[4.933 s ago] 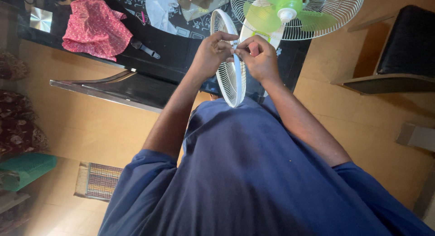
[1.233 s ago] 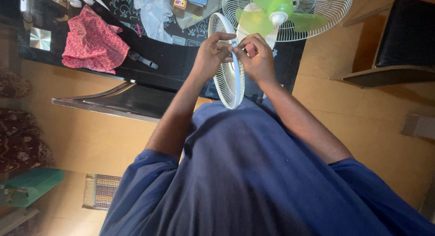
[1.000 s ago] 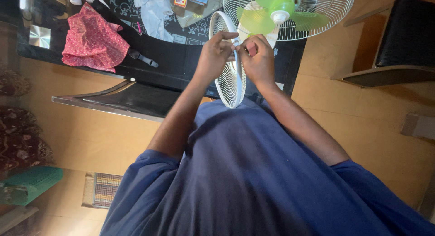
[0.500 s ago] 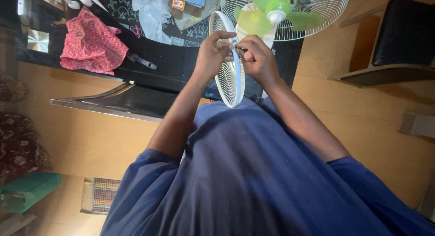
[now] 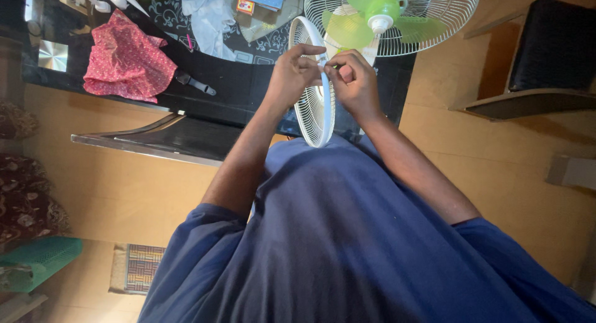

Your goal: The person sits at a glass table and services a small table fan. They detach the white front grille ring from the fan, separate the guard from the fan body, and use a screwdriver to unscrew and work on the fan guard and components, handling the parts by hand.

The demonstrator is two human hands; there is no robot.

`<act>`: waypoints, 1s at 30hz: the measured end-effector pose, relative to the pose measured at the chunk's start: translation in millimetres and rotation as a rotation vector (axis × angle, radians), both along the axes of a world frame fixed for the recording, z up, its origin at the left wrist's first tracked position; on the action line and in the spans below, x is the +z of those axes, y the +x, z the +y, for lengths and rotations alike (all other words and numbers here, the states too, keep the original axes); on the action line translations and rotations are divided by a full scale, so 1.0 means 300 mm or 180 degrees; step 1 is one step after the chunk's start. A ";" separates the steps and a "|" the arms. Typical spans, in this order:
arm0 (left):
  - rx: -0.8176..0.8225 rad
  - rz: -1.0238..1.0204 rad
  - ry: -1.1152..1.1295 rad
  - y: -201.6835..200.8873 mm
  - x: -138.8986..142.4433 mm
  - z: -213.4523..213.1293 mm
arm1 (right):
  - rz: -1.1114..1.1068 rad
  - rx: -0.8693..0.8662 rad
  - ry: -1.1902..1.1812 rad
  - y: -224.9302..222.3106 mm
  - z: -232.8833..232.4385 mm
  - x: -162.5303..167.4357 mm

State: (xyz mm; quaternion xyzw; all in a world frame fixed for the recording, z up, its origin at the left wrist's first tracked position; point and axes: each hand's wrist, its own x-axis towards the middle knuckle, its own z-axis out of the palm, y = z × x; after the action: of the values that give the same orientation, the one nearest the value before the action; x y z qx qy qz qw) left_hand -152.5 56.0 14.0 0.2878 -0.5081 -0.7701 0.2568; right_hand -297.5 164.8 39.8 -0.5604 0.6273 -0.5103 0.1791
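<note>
Red cloth (image 5: 127, 61), black chair (image 5: 549, 47), perhaps green basket (image 5: 38, 261).

My left hand (image 5: 292, 75) and right hand (image 5: 355, 81) either side of the loose fan guard (image 5: 313, 87), fan (image 5: 391, 19) behind it on the bench (image 5: 248, 90), cloth (image 5: 127, 59) far left, chair (image 5: 540, 56) right.

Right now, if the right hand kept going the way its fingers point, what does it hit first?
Probably the left hand: the right hand points across the white fan guard rim that both pinch, fingertips nearly meeting. Depth is unclear.
</note>
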 end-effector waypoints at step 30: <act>-0.0189 0.0259 0.0009 0.022 -0.059 0.002 | 0.0698 0.0519 -0.0121 -0.027 0.032 0.026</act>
State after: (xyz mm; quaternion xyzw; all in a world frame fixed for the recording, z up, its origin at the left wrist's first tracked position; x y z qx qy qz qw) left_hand -145.9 56.5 -3.8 0.2414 -0.5045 -0.7891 0.2539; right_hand -305.4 174.4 47.7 -0.6652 0.5857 -0.4415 0.1397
